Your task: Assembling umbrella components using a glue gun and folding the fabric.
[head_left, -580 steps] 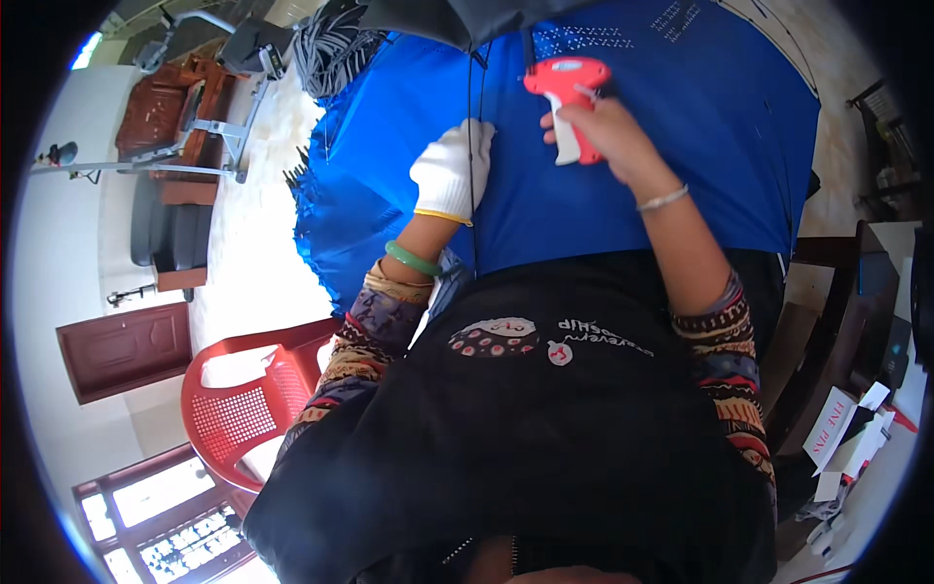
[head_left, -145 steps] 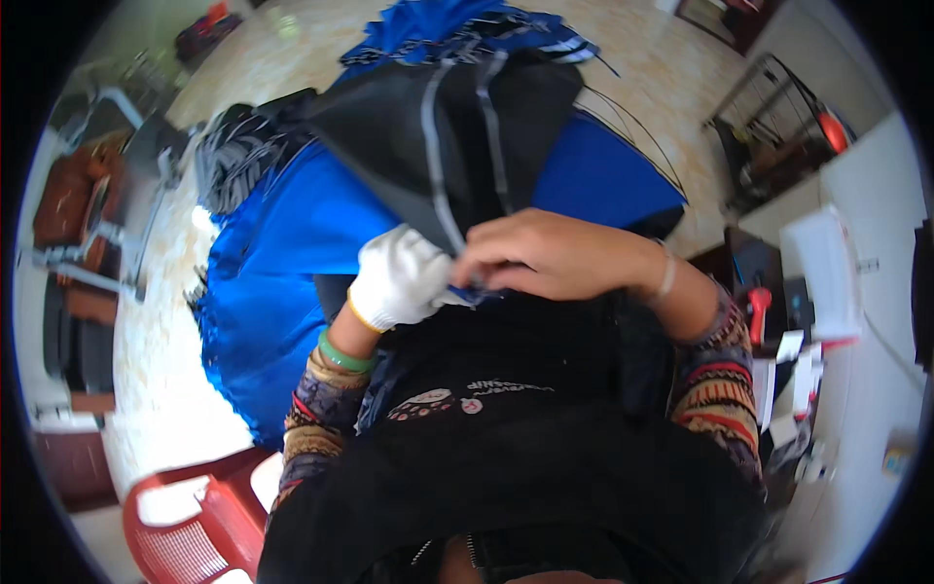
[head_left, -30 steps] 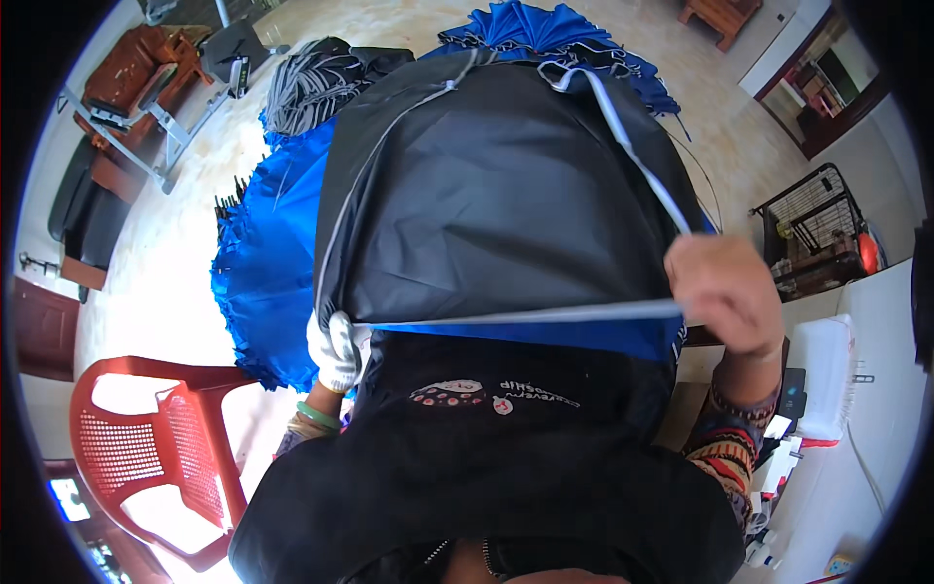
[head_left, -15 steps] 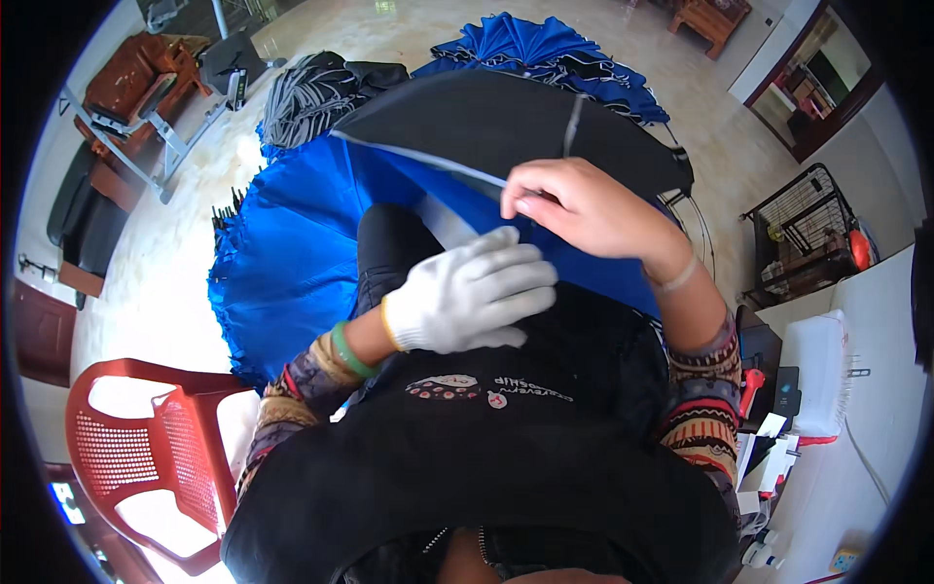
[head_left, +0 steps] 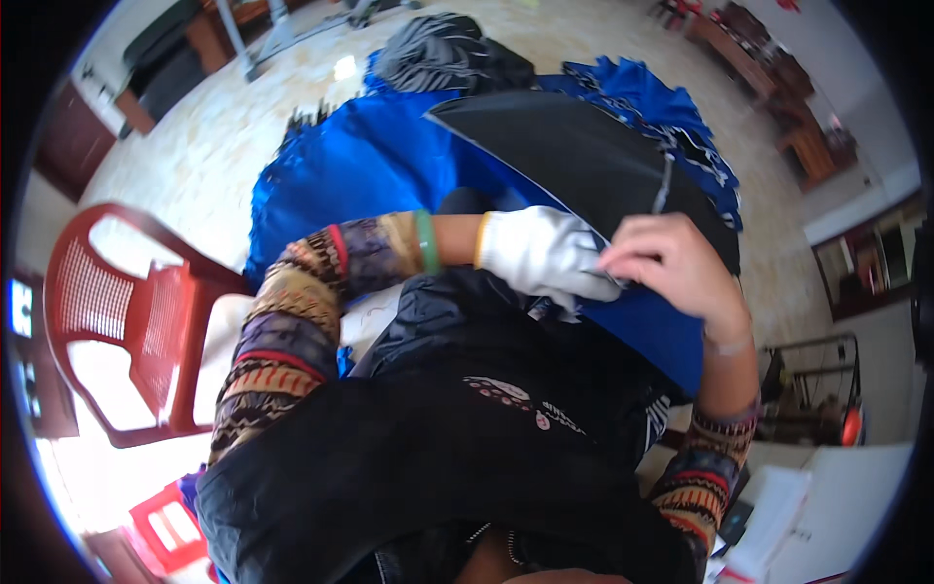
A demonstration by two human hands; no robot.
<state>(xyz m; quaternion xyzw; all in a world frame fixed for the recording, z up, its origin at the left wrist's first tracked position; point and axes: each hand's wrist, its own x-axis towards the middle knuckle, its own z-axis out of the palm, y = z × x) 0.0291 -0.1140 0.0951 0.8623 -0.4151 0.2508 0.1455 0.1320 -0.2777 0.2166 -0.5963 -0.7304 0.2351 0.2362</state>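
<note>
An umbrella canopy (head_left: 574,146) with a black side and a blue underside lies across my lap, its pale-trimmed edge running toward my hands. My left hand (head_left: 550,255), in a white knitted glove, is closed at that edge, fingers curled beneath it. Against the gloved fingertips, my bare right hand (head_left: 676,265) pinches with thumb and fingers; whatever small piece is between them is hidden. A grey rib or strap (head_left: 665,183) stands out on the black cloth just beyond my right hand. Blue umbrella cloth (head_left: 350,165) spreads out beneath and to the left.
A striped grey-black cloth bundle (head_left: 433,54) and more blue pleated canopies (head_left: 647,92) lie at the far side. To my left stands a red plastic chair (head_left: 146,326). A wire cage (head_left: 812,384) is at the right, and wooden furniture (head_left: 769,68) at the far right.
My left hand has moved right and forward to the canopy edge, meeting my right hand and closing there. The view has turned, shifting the room around.
</note>
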